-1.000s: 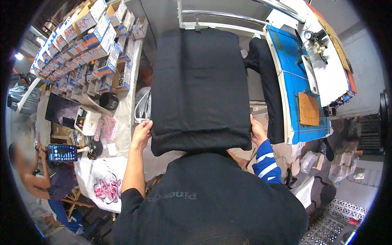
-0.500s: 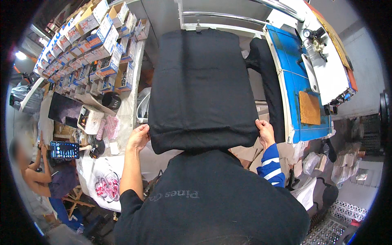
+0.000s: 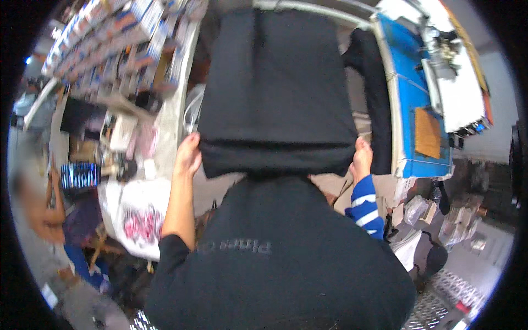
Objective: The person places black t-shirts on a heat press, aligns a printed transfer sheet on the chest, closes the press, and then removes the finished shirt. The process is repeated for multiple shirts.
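A black garment (image 3: 278,82) lies spread over a broad, flat, board-like form in front of me. A fold runs across its near part, just above my chest. My left hand (image 3: 190,154) pinches the near left edge of the cloth, thumb uppermost. Opposite it, my right hand (image 3: 361,158) is closed on the near right edge. Between the two hands the near border is drawn straight. The form itself is hidden under the cloth.
Right of the garment hangs a strip of black cloth (image 3: 375,104), beside a blue panel (image 3: 404,99) with a brown pad (image 3: 428,132). Stacked small boxes (image 3: 115,55) fill the left bench. A person (image 3: 41,201) sits at far left near a lit phone (image 3: 81,175).
Both hands have moved up and away from me, still on the cloth's edges. A sharper fold now crosses the near part. The view has shifted and blurred.
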The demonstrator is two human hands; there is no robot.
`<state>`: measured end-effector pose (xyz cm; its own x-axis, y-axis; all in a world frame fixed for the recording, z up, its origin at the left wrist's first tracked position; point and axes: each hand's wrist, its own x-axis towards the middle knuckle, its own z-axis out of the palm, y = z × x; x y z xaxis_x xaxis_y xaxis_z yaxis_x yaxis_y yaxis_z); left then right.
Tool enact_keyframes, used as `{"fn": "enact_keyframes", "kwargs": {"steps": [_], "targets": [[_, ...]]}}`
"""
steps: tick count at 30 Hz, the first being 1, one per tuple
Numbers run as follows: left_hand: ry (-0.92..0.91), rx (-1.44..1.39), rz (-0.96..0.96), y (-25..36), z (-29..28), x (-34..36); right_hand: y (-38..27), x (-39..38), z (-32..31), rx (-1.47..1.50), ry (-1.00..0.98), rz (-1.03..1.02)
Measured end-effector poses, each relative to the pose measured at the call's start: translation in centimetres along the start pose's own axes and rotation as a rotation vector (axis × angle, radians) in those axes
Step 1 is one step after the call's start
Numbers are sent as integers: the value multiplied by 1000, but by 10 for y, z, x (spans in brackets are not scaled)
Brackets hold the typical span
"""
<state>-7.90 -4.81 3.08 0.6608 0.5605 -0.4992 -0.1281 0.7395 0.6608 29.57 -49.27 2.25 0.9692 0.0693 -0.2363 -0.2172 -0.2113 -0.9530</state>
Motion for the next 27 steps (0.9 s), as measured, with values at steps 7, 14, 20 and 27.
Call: {"fn": "enact_keyframes", "kwargs": {"steps": [7, 14, 20, 27], "targets": [[540, 892, 468, -44, -7, 6, 1, -6, 1, 274, -209, 268], [329, 553, 458, -35, -15, 18, -11, -10, -6, 336, -255, 167], [392, 875, 554, -33, -17, 16, -12, -22, 16, 303, -56, 192], [136, 393, -16, -61, -20, 31, 16, -17, 22, 351, -413, 553]]}}
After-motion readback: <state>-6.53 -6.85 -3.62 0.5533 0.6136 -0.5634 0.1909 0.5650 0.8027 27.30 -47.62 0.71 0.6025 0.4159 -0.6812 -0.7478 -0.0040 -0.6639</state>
